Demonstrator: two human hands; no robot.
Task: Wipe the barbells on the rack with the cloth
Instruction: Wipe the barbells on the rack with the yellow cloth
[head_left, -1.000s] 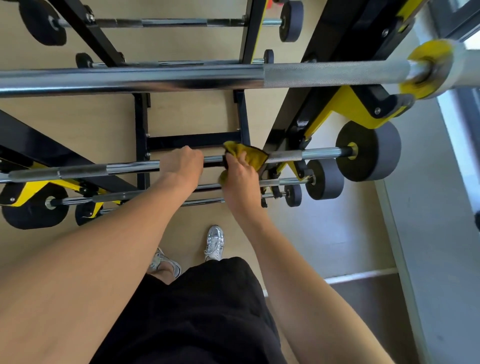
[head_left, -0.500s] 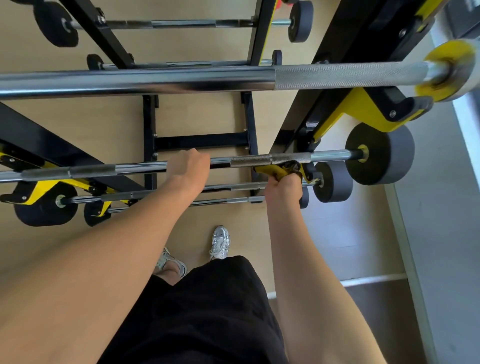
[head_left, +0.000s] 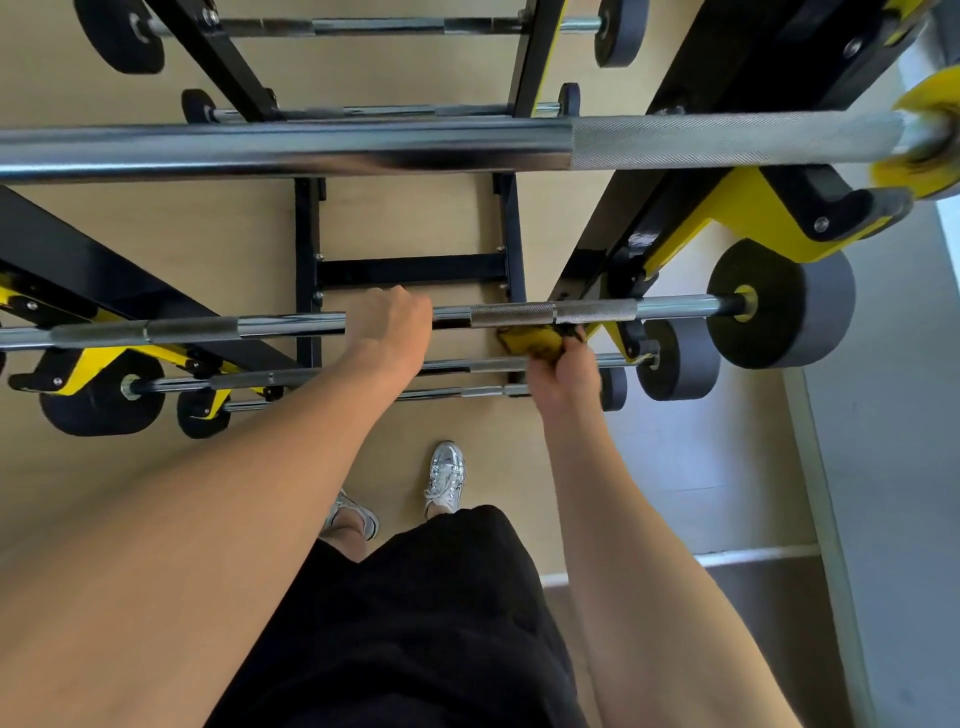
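I look straight down a black and yellow barbell rack (head_left: 675, 171). My left hand (head_left: 392, 325) is closed around the chrome shaft of a fixed barbell (head_left: 670, 307) with grey end weights. My right hand (head_left: 563, 376) grips a bunched yellow cloth (head_left: 530, 340) just under that shaft's knurled section, beside the right rack upright. Whether the cloth touches the bar I cannot tell. A thick barbell (head_left: 311, 148) crosses the view above. Thinner barbells (head_left: 291, 379) sit lower on the rack.
More barbells (head_left: 374, 26) rest on the far side of the rack. Grey round weights (head_left: 784, 306) stick out to the right. My shoes (head_left: 444, 475) and black shorts (head_left: 415, 623) are below, on a wooden floor. A grey floor strip (head_left: 893, 467) runs along the right.
My right hand slid the cloth from the middle of the bar to the right, then dropped just below the knurled section. My left hand kept its grip on the shaft.
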